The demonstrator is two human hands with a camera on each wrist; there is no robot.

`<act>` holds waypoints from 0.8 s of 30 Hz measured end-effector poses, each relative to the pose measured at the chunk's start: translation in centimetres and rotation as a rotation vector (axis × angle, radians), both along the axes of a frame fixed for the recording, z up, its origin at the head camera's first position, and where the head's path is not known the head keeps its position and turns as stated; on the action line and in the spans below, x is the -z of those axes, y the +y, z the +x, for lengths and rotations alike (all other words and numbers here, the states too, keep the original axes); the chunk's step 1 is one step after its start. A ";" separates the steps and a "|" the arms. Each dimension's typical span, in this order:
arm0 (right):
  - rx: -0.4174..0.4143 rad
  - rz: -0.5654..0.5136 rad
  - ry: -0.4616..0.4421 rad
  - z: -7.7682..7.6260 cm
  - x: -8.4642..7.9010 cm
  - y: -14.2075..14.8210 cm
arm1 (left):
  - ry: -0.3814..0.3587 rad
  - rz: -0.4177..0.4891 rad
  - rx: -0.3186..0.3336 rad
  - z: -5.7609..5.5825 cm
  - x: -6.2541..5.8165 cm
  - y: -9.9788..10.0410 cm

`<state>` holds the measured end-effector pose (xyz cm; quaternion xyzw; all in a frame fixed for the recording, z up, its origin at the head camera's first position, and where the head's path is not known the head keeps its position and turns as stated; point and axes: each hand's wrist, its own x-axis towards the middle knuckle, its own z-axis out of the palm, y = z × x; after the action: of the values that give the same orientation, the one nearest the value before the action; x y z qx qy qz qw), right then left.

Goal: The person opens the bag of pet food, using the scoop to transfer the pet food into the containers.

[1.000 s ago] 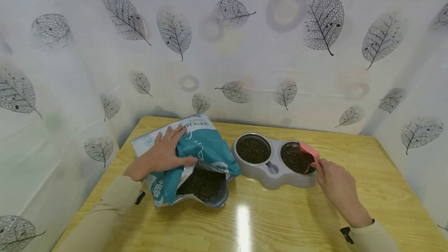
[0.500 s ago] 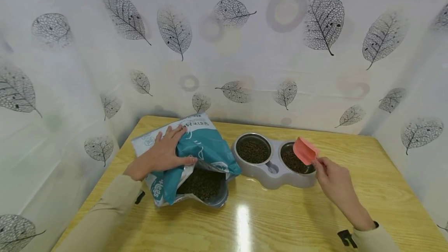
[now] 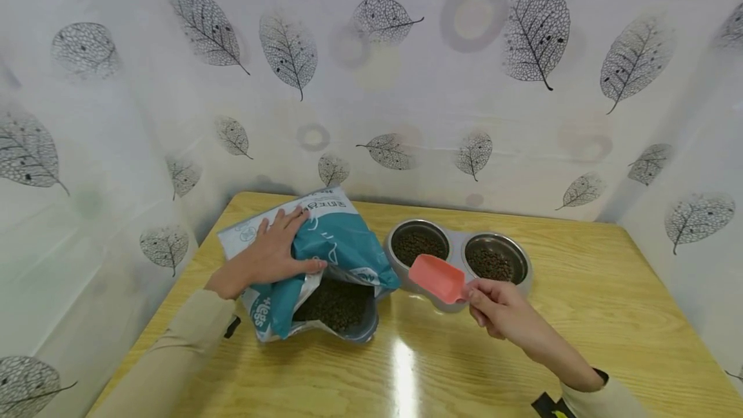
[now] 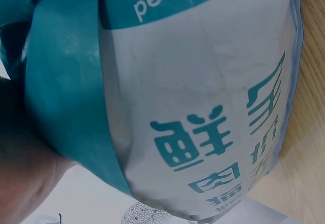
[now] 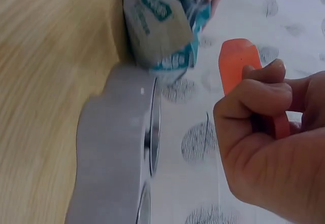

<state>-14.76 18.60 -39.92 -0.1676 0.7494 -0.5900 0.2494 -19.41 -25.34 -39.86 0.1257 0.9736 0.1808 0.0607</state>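
Note:
My right hand grips the handle of a coral-pink scoop, held above the front of the grey double pet bowl. No kibble shows in the scoop; in the right wrist view, curled fingers wrap its handle. Brown kibble lies in both steel bowls, the left and the right. On the left, a teal and white pet food bag lies on its side, its mouth facing me with kibble inside. Spread over its top, my left hand rests with the thumb along the mouth's upper edge.
Everything stands on a light wooden table, the bowls towards its back edge. A leaf-patterned white curtain hangs close behind the table and along both sides.
The scoop has come out of the right bowl, turned over, and moved left and nearer with my right hand. My left hand and the bag stay in place.

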 end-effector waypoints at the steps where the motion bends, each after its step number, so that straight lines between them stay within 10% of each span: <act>1: -0.034 -0.009 -0.007 0.1 0.1 -0.5 | 0.001 0.001 -0.001 0.0 0.0 0.0; 12: -0.187 0.025 -0.053 1.5 2.0 -6.2 | 0.007 0.002 0.005 -0.1 0.0 -0.1; 24: -0.133 0.185 0.043 2.3 3.0 -10.4 | -0.002 0.016 0.003 0.1 -0.2 0.0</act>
<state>-12.47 8.20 -42.93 -0.2057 0.7931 -0.4966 0.2865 -19.33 -25.38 -39.66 0.1275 0.9718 0.1887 0.0608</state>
